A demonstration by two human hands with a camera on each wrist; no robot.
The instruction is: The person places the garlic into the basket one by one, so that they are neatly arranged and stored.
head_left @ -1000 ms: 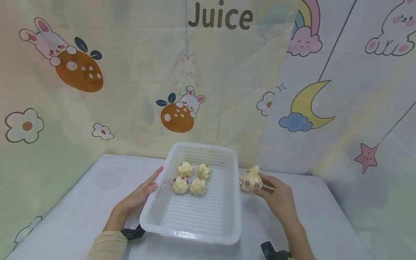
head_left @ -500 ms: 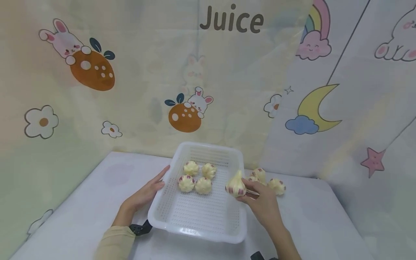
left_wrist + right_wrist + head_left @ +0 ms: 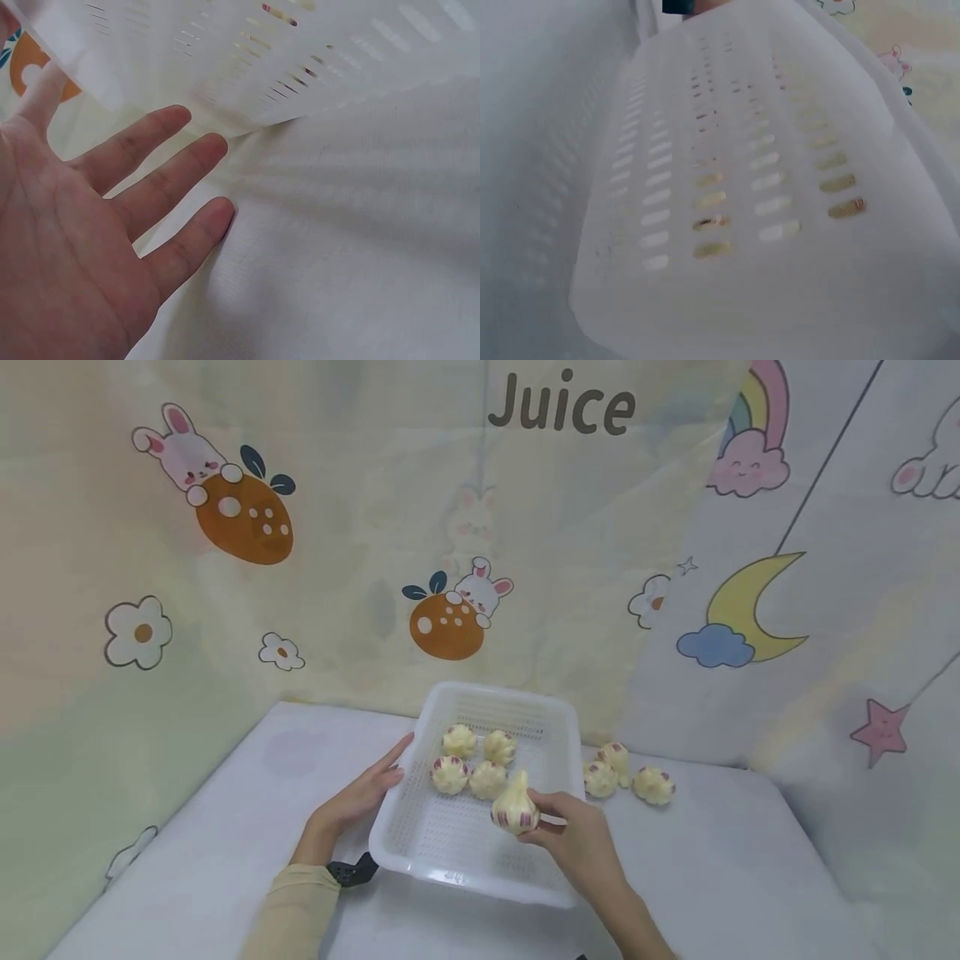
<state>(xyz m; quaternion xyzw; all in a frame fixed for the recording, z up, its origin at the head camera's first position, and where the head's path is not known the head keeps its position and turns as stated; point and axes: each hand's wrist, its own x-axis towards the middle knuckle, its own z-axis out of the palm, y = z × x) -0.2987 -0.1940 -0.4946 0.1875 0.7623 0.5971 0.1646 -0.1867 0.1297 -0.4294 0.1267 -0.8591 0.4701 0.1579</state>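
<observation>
My right hand pinches a garlic bulb with purple-streaked sides, its stem pointing up, above the front right part of a white plastic basket. Several other garlic bulbs sit grouped in the basket's far left part. At the basket's left side, my left hand touches the rim with extended fingers. The left wrist view shows that palm with its fingers spread beside the slotted wall. Only the basket's slotted wall fills most of the right wrist view; the right hand's fingers are hidden there.
Right of the basket, 3 more garlic bulbs lie on the white-covered table. A printed cloth backdrop rises behind the table's far edge.
From beside the basket on the right, my right hand has carried the garlic bulb leftward over the rim to above the basket. My left hand stays at the left rim. The head view has shifted.
</observation>
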